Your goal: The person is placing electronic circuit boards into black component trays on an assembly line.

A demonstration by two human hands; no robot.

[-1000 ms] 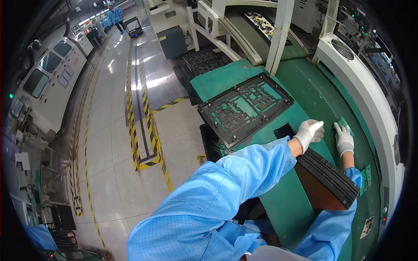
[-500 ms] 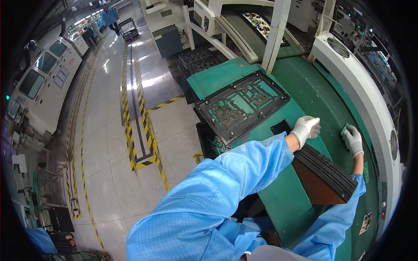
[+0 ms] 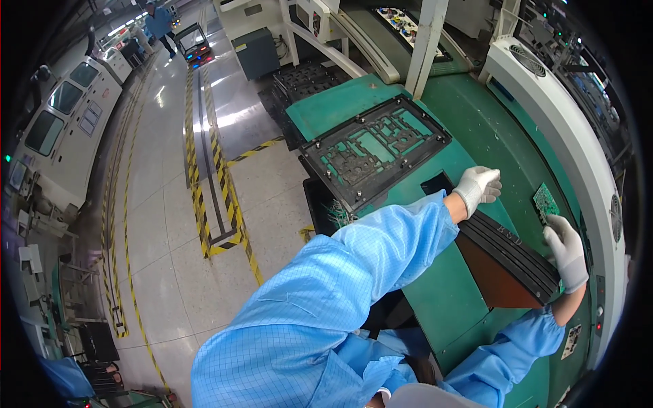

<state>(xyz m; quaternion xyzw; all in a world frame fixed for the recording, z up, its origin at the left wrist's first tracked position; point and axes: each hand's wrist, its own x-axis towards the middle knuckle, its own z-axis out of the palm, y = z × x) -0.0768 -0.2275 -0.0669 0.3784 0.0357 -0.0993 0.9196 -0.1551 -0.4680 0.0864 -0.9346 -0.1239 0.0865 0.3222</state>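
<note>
My left hand (image 3: 479,189), in a white glove, hovers above the far end of a black slotted box (image 3: 503,241). Its fingers are curled together, and whatever they hold, if anything, is hidden. My right hand (image 3: 567,255), gloved as well, is beyond the box's right side, over the green conveyor belt (image 3: 469,129). Its thumb stands apart from its loosely bent fingers, with nothing seen between them. Just past those fingertips a green circuit board (image 3: 545,202) lies on the belt. The box has brown side panels and black ribs on top.
A black fixture frame (image 3: 377,153) with cutouts lies on the green table (image 3: 326,102) to the left. Below its near edge is a dark bin (image 3: 326,204) of thin scraps. A white curved housing (image 3: 571,129) borders the belt. A person (image 3: 158,26) stands far off in the aisle.
My right hand has come off the circuit board and drawn back toward me, leaving the board in full view on the belt. My left hand has hardly moved.
</note>
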